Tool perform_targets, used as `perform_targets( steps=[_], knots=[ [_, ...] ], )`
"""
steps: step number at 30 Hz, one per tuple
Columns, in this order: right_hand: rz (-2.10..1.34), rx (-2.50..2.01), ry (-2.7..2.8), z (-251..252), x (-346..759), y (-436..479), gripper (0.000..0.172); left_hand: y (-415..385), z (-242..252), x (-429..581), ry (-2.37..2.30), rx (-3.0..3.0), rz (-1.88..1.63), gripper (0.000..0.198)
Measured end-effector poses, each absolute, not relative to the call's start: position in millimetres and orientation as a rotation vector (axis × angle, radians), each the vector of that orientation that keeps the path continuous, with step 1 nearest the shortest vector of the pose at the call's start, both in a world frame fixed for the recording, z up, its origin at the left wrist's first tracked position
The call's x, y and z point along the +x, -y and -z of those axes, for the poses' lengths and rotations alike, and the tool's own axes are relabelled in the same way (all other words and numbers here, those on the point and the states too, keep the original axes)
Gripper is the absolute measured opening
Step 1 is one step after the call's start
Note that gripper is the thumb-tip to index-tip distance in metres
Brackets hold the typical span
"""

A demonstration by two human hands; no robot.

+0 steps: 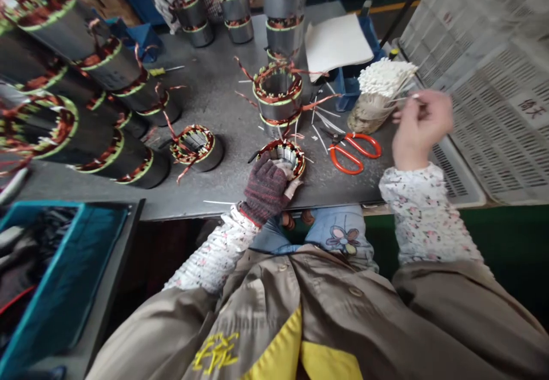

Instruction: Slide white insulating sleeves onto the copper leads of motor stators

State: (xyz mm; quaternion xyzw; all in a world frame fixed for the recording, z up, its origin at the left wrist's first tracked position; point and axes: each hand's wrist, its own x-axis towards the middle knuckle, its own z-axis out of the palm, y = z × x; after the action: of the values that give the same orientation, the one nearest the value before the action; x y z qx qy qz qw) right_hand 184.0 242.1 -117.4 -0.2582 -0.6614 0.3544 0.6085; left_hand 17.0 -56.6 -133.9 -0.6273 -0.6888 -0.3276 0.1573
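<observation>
My left hand (266, 186), in a dark knitted glove with pale fingertips, is closed on the near rim of a wound stator (295, 166) at the table's front edge. My right hand (422, 123) is bare and pinched on a thin white tie beside a bundle of white ties (384, 77) standing in a wrapped holder (369, 114); motion blurs its fingertips. Orange-handled scissors (348, 166) lie between the stator and the holder, near several loose white ties (328, 118). Behind the held stator stand stacked stators (278, 108) with copper leads sticking out.
Tall stator stacks (107, 71) fill the left, with a single stator (203, 148) nearer. Teal bin (81, 277) lies at lower left, white crates (506, 83) at right. White paper (338, 46) rests by a blue bin (346, 86). Across the table, another person's gloved hand (163, 3) touches a stator.
</observation>
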Motion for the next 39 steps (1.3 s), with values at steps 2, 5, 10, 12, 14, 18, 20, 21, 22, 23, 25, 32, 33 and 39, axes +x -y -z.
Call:
perform_targets(
  steps=[2, 5, 10, 12, 14, 18, 20, 21, 22, 23, 25, 32, 33, 39],
  knots=[
    [-0.767, -0.532, 1.505, 114.0, 190.7, -190.1, 0.008, 57.3, 134.4, 17.4, 1.970, -1.774, 0.927, 0.016],
    [-0.781, -0.356, 1.794, 118.8, 201.2, -116.4, 0.016, 58.9, 135.2, 16.6, 1.906, -1.777, 0.917, 0.018],
    [-0.881, 0.043, 2.061, 139.1, 215.2, -58.5, 0.014, 61.9, 136.0, 17.1, 1.955, -1.772, 0.864, 0.051],
    [-0.925, -0.005, 2.077, 142.1, 218.6, -55.7, 0.017, 62.1, 136.5, 18.1, 2.041, -1.769, 0.827, 0.055],
    [-0.968, -0.085, 2.101, 141.5, 221.9, -57.3, 0.019, 61.9, 136.7, 18.8, 2.064, -1.763, 0.802, 0.054],
    [-1.050, -0.221, 2.134, 136.8, 224.3, -61.3, 0.025, 61.6, 136.1, 18.8, 2.051, -1.757, 0.765, 0.056],
    [-1.092, -0.263, 2.119, 135.3, 218.5, -62.2, 0.030, 61.9, 135.9, 18.0, 2.081, -1.772, 0.761, 0.057],
    [-1.119, -0.278, 2.105, 134.9, 213.3, -62.4, 0.032, 62.2, 135.8, 17.5, 2.096, -1.781, 0.760, 0.058],
    [-1.150, -0.291, 2.085, 134.6, 207.0, -62.6, 0.033, 62.5, 135.8, 17.1, 2.106, -1.790, 0.762, 0.058],
    [-1.186, -0.301, 2.063, 134.3, 200.1, -62.6, 0.034, 62.8, 135.8, 16.7, 2.109, -1.797, 0.767, 0.058],
    [-1.256, -0.313, 2.004, 133.3, 187.8, -62.1, 0.036, 63.4, 135.6, 16.2, 2.106, -1.804, 0.783, 0.059],
    [-1.375, -0.417, 1.865, 126.0, 203.3, -56.6, 0.034, 63.8, 133.9, 14.9, 2.088, -1.827, 0.803, 0.062],
    [-1.391, -0.447, 1.883, 125.4, 209.3, -56.2, 0.035, 63.5, 133.7, 14.6, 2.097, -1.830, 0.808, 0.061],
    [-1.412, -0.464, 1.937, 124.8, 219.6, -55.8, 0.035, 61.1, 130.3, 16.5, 1.930, -1.769, 0.796, 0.059]
  ],
)
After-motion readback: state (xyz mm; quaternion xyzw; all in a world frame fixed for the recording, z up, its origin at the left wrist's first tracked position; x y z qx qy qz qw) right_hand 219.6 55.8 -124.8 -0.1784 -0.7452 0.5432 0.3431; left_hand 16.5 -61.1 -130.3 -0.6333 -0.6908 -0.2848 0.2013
